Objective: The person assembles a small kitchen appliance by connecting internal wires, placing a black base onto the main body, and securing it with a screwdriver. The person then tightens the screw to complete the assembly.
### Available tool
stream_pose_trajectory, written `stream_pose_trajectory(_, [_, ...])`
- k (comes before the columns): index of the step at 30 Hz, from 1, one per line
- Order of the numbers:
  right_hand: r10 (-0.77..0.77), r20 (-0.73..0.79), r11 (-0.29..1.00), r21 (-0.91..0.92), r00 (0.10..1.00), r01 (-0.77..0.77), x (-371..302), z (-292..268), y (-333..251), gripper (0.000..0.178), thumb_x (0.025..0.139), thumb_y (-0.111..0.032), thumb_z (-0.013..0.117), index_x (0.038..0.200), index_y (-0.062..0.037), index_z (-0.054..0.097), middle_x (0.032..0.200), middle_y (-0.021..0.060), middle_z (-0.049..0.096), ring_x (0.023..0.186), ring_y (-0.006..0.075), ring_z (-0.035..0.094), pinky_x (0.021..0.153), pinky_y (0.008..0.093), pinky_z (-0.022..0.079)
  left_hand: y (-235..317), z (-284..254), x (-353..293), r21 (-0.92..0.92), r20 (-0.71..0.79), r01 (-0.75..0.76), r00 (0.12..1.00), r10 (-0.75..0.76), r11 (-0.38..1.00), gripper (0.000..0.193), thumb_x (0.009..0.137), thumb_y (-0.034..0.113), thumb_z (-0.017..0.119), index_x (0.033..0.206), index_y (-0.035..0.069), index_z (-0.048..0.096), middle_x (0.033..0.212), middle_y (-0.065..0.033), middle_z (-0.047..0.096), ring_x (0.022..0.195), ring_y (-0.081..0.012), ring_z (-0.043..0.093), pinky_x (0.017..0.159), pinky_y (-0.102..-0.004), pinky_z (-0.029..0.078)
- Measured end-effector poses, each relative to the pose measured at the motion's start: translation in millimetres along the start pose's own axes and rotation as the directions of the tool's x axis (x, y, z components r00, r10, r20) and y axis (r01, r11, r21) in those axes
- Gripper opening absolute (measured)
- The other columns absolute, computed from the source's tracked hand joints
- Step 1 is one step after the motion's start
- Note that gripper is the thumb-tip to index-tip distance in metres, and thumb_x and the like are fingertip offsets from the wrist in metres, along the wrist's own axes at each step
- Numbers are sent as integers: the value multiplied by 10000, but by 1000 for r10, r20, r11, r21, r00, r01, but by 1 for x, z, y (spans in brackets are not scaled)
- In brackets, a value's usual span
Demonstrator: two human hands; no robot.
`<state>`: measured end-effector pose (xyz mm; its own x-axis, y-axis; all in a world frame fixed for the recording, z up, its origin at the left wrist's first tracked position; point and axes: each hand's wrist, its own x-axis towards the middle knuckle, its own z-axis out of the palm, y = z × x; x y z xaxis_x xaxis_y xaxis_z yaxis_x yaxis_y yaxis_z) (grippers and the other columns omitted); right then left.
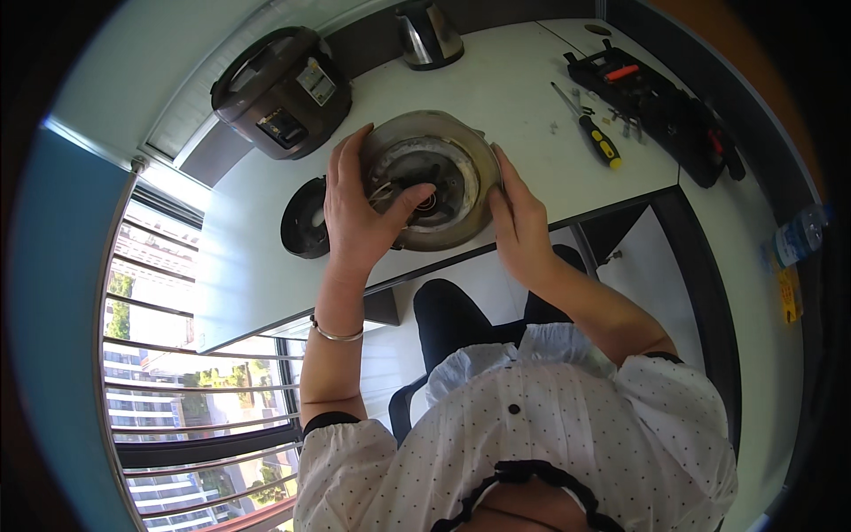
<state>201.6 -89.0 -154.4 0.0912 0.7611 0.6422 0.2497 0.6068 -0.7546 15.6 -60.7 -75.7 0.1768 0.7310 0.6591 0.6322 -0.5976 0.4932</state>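
On the white table in front of me stands a round, open metal appliance shell (443, 236), its inside showing a pale ring and a small coil spring (427, 202) near the centre. My left hand (359, 199) grips the left rim, with the thumb reaching inside toward the spring. Against the right wall of the shell my right hand (521, 217) is pressed, fingers along the outside, so that both hands clasp it. Just left of my left hand lies a black, shallow round part (298, 223), partly covered by that hand.
A dark rice cooker (279, 97) stands at the back left, with a steel kettle (430, 37) behind the shell. To the right lie a yellow-black screwdriver (597, 137), small loose metal bits (627, 126) and an open black tool case (678, 111). A clear bottle (795, 239) is farther right.
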Motion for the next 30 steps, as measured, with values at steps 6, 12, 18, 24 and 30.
stream_pose_trajectory(6, [-59, -45, 997, -54, 997, 56, 4, 1, 15, 490, 940, 10, 418, 1414, 56, 300, 1281, 285, 505, 1140, 376, 558, 959, 347, 430, -23, 17, -1, -160, -74, -118, 991, 107, 980, 641, 772, 310, 743, 1281, 25, 478, 1207, -174, 520, 1058, -334, 557, 898, -394, 461])
stream_pose_trajectory(12, [-45, -56, 997, -70, 997, 41, 7, 4, 21, 484, 947, 18, 399, 1425, 30, 325, 1344, 249, 485, 1233, 286, 510, 1011, 311, 384, -36, 26, -3, -131, -99, -190, 979, 178, 973, 603, 859, 366, 613, 1307, -3, 450, 1223, -195, 497, 1075, -334, 505, 925, -389, 418])
stream_pose_trajectory(18, [-91, -34, 989, -119, 995, 87, 9, 7, 30, 482, 946, 7, 429, 1416, 33, 327, 1363, 261, 456, 1241, 333, 499, 1012, 341, 400, -49, 29, -7, -116, -120, -197, 976, 183, 974, 615, 882, 403, 563, 1336, 9, 437, 1266, -196, 464, 1104, -324, 472, 927, -381, 411])
stream_pose_trajectory(24, [-76, -30, 984, -163, 997, 70, 10, 11, 36, 454, 946, -22, 461, 1383, 54, 366, 1318, 273, 492, 1183, 353, 544, 969, 349, 437, -57, 31, -12, -148, -149, -161, 979, 139, 976, 608, 889, 392, 539, 1367, 33, 425, 1294, -201, 445, 1134, -331, 455, 941, -383, 406])
stream_pose_trajectory(30, [-15, -19, 975, -223, 1000, 10, 10, 10, 38, 421, 964, -102, 476, 1337, 86, 424, 1103, 260, 610, 935, 290, 646, 826, 317, 497, -68, 35, -16, -165, -194, -177, 970, 144, 970, 571, 922, 333, 497, 1398, 31, 406, 1302, -205, 445, 1177, -345, 425, 1028, -401, 324])
